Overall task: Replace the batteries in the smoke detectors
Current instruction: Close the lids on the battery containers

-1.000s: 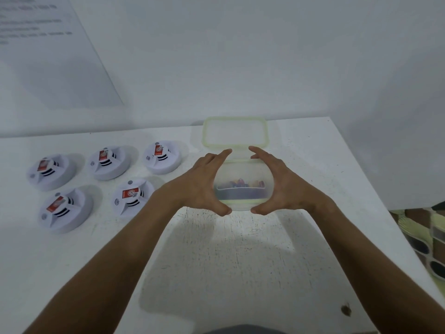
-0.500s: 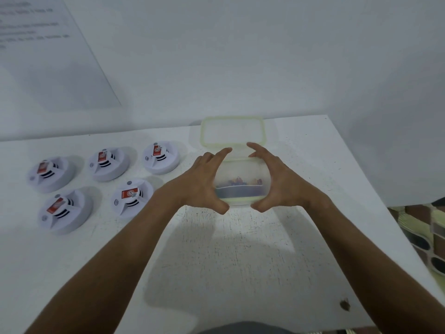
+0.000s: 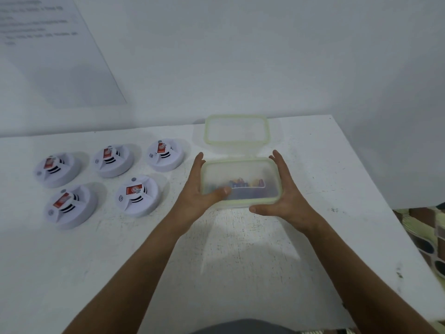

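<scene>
White table against pale walls

The table [image 3: 240,261] is white, its top scuffed with dark specks; a plain wall [image 3: 240,56] rises behind it; a sheet [image 3: 48,49] with blurred, unreadable print hangs at upper left; at right, past the table's edge, perhaps a patterned floor [image 3: 431,247].

Five smoke detectors [image 3: 137,195], one container [image 3: 240,183].
</scene>
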Tool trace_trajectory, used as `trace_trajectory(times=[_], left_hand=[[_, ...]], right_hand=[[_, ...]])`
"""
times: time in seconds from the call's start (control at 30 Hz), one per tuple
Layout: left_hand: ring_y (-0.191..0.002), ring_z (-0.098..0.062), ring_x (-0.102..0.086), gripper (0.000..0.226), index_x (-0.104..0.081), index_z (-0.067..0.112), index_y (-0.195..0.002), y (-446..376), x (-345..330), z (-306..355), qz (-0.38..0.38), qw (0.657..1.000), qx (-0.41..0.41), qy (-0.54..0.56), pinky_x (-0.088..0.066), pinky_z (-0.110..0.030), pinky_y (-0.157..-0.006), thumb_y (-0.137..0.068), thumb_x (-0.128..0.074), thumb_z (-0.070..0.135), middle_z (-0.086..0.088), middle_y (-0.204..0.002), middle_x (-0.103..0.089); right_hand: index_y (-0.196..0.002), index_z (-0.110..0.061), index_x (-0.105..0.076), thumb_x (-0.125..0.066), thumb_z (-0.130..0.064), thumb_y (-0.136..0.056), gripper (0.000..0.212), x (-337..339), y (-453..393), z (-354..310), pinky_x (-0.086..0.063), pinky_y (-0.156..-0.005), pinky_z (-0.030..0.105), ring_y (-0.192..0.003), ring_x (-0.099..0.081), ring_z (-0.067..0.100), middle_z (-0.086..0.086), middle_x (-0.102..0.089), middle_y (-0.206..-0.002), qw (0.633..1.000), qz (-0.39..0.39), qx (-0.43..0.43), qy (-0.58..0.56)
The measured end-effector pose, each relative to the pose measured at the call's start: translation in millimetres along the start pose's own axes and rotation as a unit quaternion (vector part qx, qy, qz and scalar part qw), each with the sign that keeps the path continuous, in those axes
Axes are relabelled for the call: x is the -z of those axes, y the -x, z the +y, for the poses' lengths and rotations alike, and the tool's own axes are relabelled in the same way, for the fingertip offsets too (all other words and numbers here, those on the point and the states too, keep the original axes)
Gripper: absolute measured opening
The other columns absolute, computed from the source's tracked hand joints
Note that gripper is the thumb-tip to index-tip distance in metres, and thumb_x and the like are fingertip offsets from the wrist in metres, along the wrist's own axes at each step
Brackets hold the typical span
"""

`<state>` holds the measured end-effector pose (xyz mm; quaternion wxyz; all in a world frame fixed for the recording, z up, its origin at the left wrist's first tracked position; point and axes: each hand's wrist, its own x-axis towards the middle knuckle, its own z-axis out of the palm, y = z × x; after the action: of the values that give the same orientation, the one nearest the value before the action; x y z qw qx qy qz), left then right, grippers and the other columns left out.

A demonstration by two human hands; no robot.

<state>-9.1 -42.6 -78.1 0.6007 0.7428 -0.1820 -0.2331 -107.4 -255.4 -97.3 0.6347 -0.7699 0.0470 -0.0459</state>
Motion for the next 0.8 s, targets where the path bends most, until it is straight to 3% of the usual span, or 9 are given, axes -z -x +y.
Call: trace_trajectory(times=[0.17, 0.27, 0.33, 0.43, 0.5, 0.6, 0.67, 0.73, 0.8], left_hand=[[-0.121, -0.004, -0.054, 0.085, -0.028, 0.037, -0.144, 3, -1, -7, 0.013, 0.989, 0.007, 0.147, -0.047, -0.030, -0.098, -0.070, -0.070, 0.031, 0.028, -0.127, -0.051], [-0.117, -0.003, -0.056, 0.080, -0.024, 0.035, -0.146, 2, -1, -6, 0.016, 0.983, 0.009, 0.183, -0.049, -0.025, -0.090, -0.076, -0.059, 0.020, 0.020, -0.132, -0.049], [-0.122, -0.005, -0.051, 0.080, -0.023, 0.037, -0.147, 2, -2, -7, 0.026, 0.982, 0.011, 0.186, -0.047, -0.027, -0.094, -0.076, -0.059, 0.021, 0.023, -0.133, -0.046], [-0.124, 0.000, -0.048, 0.081, -0.023, 0.039, -0.147, 3, -3, -6, 0.028, 0.990, 0.013, 0.137, -0.043, -0.029, -0.102, -0.077, -0.061, 0.023, 0.035, -0.128, -0.045], [-0.120, 0.008, -0.048, 0.084, -0.021, 0.037, -0.149, 4, -1, -2, 0.023, 0.995, 0.019, 0.092, -0.042, -0.026, -0.103, -0.077, -0.063, 0.027, 0.040, -0.128, -0.044], [-0.132, 0.000, -0.039, 0.081, -0.020, 0.039, -0.150, 5, 3, 3, 0.033, 0.998, 0.033, 0.037, -0.035, -0.031, -0.110, -0.084, -0.065, 0.036, 0.025, -0.148, -0.034], [-0.136, -0.003, -0.035, 0.067, -0.027, 0.037, -0.149, 4, 7, 7, 0.049, 0.998, 0.034, 0.003, -0.033, -0.030, -0.111, -0.092, -0.061, 0.035, 0.018, -0.152, -0.032], [-0.131, -0.002, -0.038, 0.055, -0.036, 0.033, -0.146, -4, 12, 15, 0.075, 0.996, 0.020, -0.034, -0.032, -0.024, -0.104, -0.095, -0.058, 0.034, 0.014, -0.149, -0.039], [-0.126, -0.003, -0.043, 0.047, -0.044, 0.032, -0.140, -21, 19, 25, 0.097, 0.993, 0.003, -0.070, -0.033, -0.022, -0.099, -0.095, -0.057, 0.034, 0.011, -0.144, -0.045]], right_hand=[[-0.156, -0.025, 0.003, -0.084, 0.006, -0.065, 0.130, -11, 2, 5, -0.052, -0.090, 0.018, -0.129, -0.045, -0.005, -0.010, -0.023, -0.155, 0.999, 0.010, -0.003, -0.037], [-0.155, -0.025, 0.001, -0.081, 0.010, -0.068, 0.125, -13, 2, 3, -0.053, -0.089, 0.019, -0.126, -0.048, -0.005, -0.009, -0.026, -0.153, 0.999, 0.005, -0.006, -0.043], [-0.152, -0.027, -0.009, -0.080, 0.010, -0.070, 0.115, -16, 0, 3, -0.053, -0.085, 0.017, -0.120, -0.052, -0.008, -0.018, -0.033, -0.143, 0.998, 0.009, -0.014, -0.055], [-0.144, -0.030, -0.020, -0.080, 0.003, -0.071, 0.099, -19, -1, 3, -0.052, -0.082, 0.013, -0.117, -0.051, -0.011, -0.029, -0.036, -0.135, 0.998, 0.033, -0.030, -0.055], [-0.147, -0.029, -0.018, -0.081, -0.001, -0.074, 0.100, -19, 1, 1, -0.053, -0.086, 0.013, -0.122, -0.048, -0.008, -0.030, -0.033, -0.136, 0.997, 0.039, -0.043, -0.054], [-0.153, -0.033, -0.011, -0.080, -0.024, -0.077, 0.103, -15, 5, -8, -0.050, -0.090, 0.010, -0.123, -0.042, -0.017, -0.034, -0.030, -0.139, 0.997, 0.036, -0.057, -0.042], [-0.153, -0.034, -0.017, -0.071, -0.038, -0.078, 0.093, -12, 5, -15, -0.049, -0.093, 0.013, -0.127, -0.044, -0.009, -0.027, -0.034, -0.144, 0.997, 0.043, -0.063, -0.022], [-0.151, -0.035, -0.025, -0.067, -0.046, -0.079, 0.085, -5, -1, -20, -0.043, -0.107, 0.027, -0.137, -0.040, 0.007, -0.013, -0.034, -0.154, 0.996, 0.074, -0.057, 0.004], [-0.149, -0.038, -0.030, -0.063, -0.049, -0.083, 0.075, 4, -15, -28, -0.031, -0.114, 0.029, -0.141, -0.030, 0.004, -0.010, -0.028, -0.159, 0.993, 0.105, -0.035, 0.044]])
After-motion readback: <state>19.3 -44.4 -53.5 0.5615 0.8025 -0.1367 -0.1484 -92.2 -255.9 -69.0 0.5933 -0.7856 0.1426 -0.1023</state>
